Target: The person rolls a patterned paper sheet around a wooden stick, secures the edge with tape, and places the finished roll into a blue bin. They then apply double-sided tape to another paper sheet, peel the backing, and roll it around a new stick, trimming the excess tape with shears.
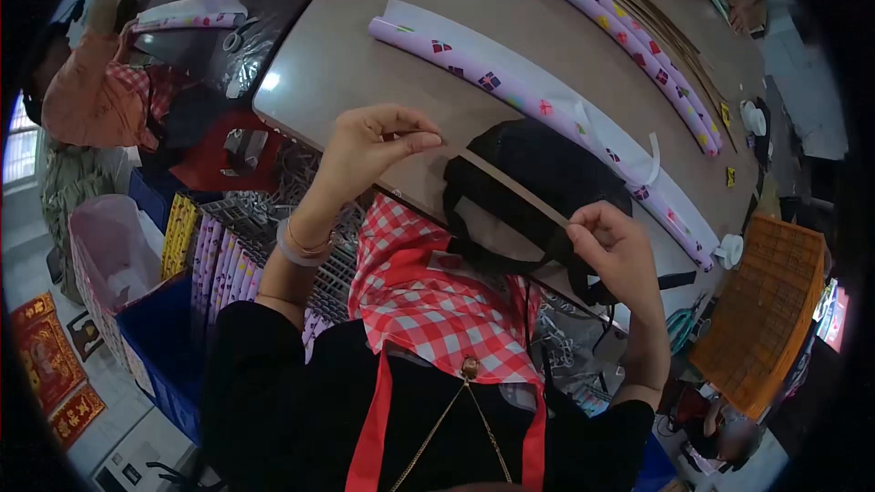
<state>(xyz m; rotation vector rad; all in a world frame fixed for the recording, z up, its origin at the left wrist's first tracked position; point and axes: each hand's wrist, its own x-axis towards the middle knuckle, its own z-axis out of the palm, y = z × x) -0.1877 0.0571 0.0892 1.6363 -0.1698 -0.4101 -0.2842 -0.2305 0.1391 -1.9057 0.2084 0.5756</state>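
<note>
A flat brown strip (515,184) stretches between my two hands, above a black bag-like item with straps (538,159). My left hand (372,153) pinches the strip's upper left end between thumb and fingertips. Its lower right end is pinched in my right hand (609,246), beside the black item. Just beyond lies a roll of lavender wrapping paper with gift prints (488,80), partly unrolled to show its white back. A short translucent strip (653,159) curls up from that roll.
More lavender rolls (629,41) and long thin brown strips (638,2) lie at the table's far side. An orange woven basket (761,310) stands right. A blue crate (164,355) and packed rolls (219,260) are at lower left. Other people work at left and top right.
</note>
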